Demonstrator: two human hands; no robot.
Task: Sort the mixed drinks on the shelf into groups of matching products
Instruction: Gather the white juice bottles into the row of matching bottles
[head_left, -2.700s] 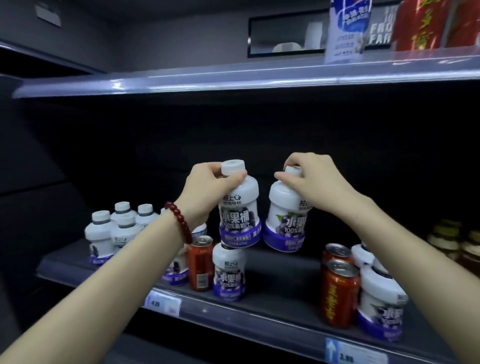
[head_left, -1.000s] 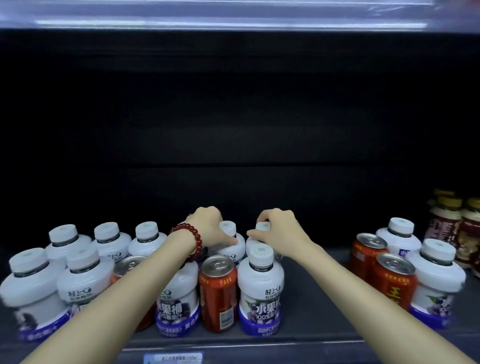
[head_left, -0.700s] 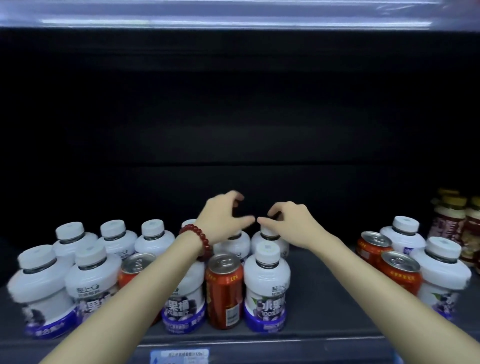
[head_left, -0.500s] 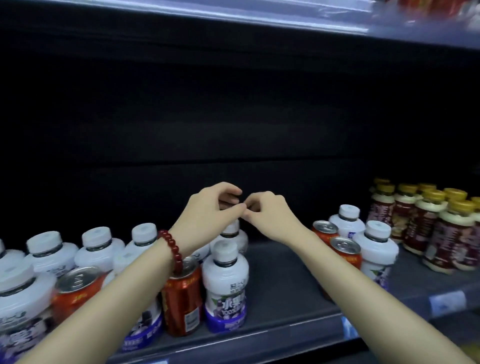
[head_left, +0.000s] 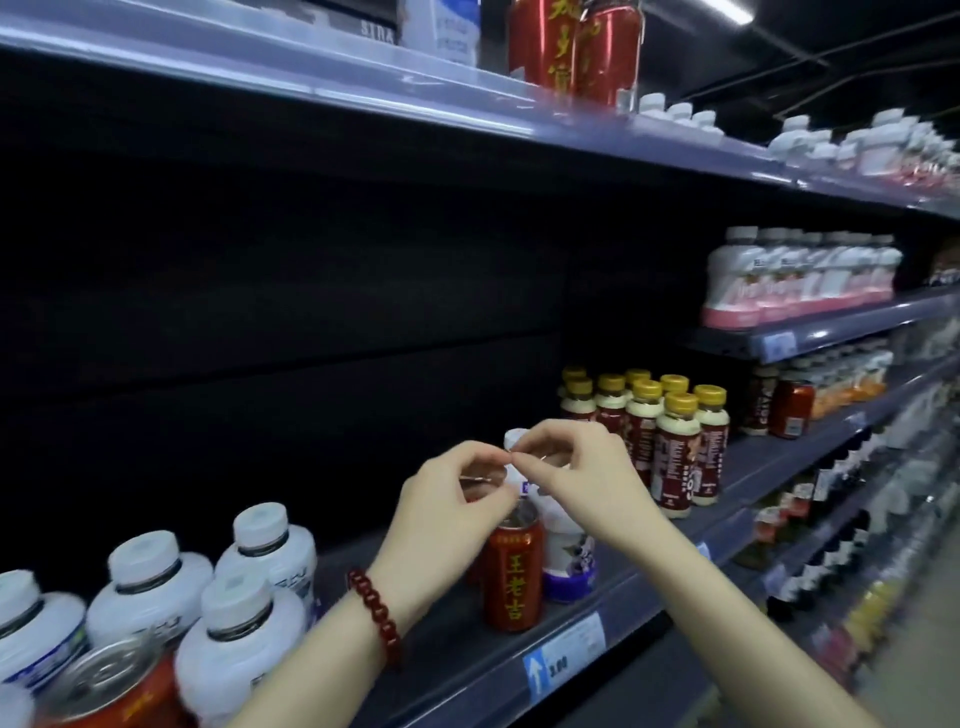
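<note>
So both hands have swung right, away from the white grape-juice bottles (head_left: 156, 587) I just parked in the left cluster. Left grip (head_left: 457, 499) is empty, fingers curled, coming down over a red can half hidden behind it. Right grip (head_left: 576, 478) is pinched but holding nothing, right above the cap of the white bottle (head_left: 563, 540). The red Wanglaoji can (head_left: 513, 571) stands just under both, near the shelf (head_left: 467, 649) edge. That little mixed bunch is what's left, so I reckon it gets split next.
</note>
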